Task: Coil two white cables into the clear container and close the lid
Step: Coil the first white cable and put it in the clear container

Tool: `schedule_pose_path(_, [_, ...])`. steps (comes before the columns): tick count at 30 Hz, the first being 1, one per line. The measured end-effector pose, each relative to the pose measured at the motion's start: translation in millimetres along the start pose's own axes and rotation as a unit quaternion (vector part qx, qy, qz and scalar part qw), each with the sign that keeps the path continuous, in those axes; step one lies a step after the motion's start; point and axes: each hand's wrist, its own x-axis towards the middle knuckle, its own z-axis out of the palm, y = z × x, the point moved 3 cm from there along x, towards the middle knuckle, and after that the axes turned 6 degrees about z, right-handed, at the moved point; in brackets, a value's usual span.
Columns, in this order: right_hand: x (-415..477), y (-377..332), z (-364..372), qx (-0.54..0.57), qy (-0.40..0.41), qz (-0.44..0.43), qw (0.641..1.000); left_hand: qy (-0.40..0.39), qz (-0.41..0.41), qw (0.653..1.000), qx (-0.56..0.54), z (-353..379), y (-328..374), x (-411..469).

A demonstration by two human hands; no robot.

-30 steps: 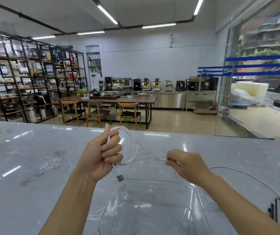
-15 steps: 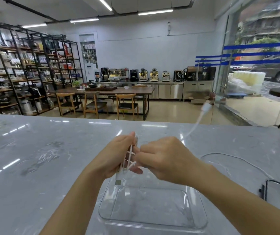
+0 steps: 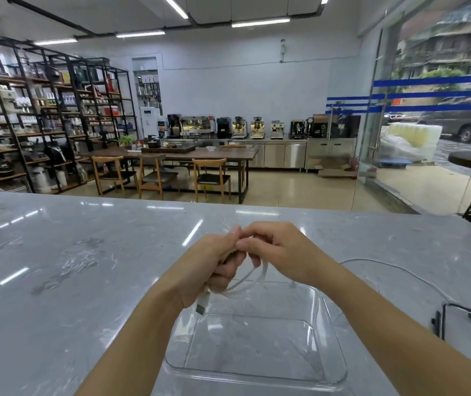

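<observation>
Over the marble counter [image 3: 71, 281], both hands' grips hold a coiled white cable [image 3: 245, 282] above the clear container [image 3: 334, 332].

There is only one view, from a camera worn on the person's head. It looks forward and a little down across the grey tabletop [image 3: 57, 267]. The clear container [image 3: 257, 372] sits very close, at the bottom middle of the picture. Both arms reach in from the bottom edge and meet just above the container. The wide lens bends the edges. Far behind the container, past the tabletop, you can see the room with black shelves [image 3: 43, 124] on the left.
</observation>
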Motion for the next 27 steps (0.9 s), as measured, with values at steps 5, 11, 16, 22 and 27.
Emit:
schedule_pose_path(5, [4, 9, 0, 0.148, 0.071, 0.06, 0.985, 0.175, 0.164, 0.969, 0.054, -5, 0, 3])
schedule_pose_path(11, [0, 27, -15, 0.055, 0.079, 0.127, 0.987, 0.222, 0.138, 0.962, -0.076, -33, -13, 9])
schedule_pose_path(16, [-8, 30, -8, -0.046, -0.12, 0.188, 0.974, 0.237, 0.116, 0.962, -0.071, -30, -27, 18])
schedule_pose_path(22, [-9, 15, -17, 0.232, -0.062, 0.127, 0.962, 0.25, 0.1, 0.96, -0.079, -28, -35, 24])
schedule_pose_path(27, [4, 7, -14, 0.292, 0.031, 0.056, 0.954, 0.233, 0.089, 0.964, -0.092, -16, -36, 25])
